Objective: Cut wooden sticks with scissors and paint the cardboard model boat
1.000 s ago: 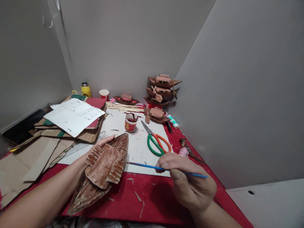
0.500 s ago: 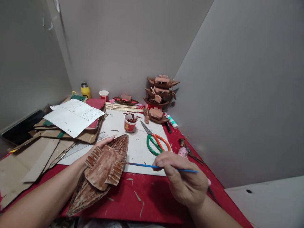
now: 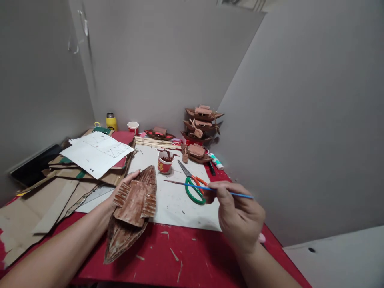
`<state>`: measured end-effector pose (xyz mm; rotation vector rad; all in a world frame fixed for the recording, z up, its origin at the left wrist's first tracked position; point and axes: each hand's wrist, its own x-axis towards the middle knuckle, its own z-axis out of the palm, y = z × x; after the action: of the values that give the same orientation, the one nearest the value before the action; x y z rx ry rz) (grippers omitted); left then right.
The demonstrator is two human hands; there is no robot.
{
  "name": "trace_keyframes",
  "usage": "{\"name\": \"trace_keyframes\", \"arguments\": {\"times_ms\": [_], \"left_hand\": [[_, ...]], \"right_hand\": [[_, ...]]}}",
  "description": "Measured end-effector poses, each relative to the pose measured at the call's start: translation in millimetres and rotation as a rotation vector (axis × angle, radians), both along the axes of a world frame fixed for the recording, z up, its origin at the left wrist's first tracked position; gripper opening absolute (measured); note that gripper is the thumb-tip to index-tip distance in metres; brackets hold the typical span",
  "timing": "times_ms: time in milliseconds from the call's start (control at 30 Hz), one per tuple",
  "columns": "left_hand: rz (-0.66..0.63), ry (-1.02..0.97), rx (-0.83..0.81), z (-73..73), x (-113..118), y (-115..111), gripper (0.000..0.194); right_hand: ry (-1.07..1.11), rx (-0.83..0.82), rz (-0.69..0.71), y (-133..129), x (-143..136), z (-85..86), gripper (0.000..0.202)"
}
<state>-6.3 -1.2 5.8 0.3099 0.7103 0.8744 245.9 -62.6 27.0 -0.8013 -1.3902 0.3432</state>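
Observation:
My left hand [image 3: 124, 188] grips a brown cardboard model boat [image 3: 133, 210] from its left side and holds it tilted above the red table [image 3: 192, 260]. The boat carries a ribbed, brown-painted roof piece on top. My right hand [image 3: 237, 216] pinches a thin blue paintbrush [image 3: 207, 188]. The brush tip points left and hovers over the white sheet [image 3: 177, 200], clear of the boat. A red paper cup of brown paint [image 3: 165, 162] stands on the sheet just beyond the boat's bow.
Green-and-orange scissors [image 3: 195, 186] lie on the sheet under the brush. Several finished model boats [image 3: 201, 128] are stacked at the back by the wall, beside a glue stick [image 3: 216, 161] and wooden sticks [image 3: 156, 142]. Cardboard and paper [image 3: 96, 154] pile up on the left.
My right hand has lifted the brush off the boat's roof and drawn it up and right, toward the paint cup. The boat has turned slightly more upright; the camera has tipped down.

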Motion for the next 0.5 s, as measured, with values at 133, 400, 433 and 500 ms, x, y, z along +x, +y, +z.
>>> {"name": "trace_keyframes", "arguments": {"times_ms": [133,400,433,500], "left_hand": [[0.152,0.015,0.056,6.6,-1,2,0.026],[0.36,-0.002,0.11,18.3,-5,-10,0.028],[0.39,0.001,0.108,19.6,-5,-10,0.03],[0.446,-0.001,0.102,22.3,-7,-10,0.032]], "right_hand": [[-0.104,-0.159,-0.127,32,1,14.7,0.021],[-0.492,-0.272,-0.06,136,-8,12.2,0.024],[-0.539,-0.294,-0.046,145,-10,9.1,0.023],[-0.613,-0.327,-0.022,158,-14,3.9,0.025]]}}
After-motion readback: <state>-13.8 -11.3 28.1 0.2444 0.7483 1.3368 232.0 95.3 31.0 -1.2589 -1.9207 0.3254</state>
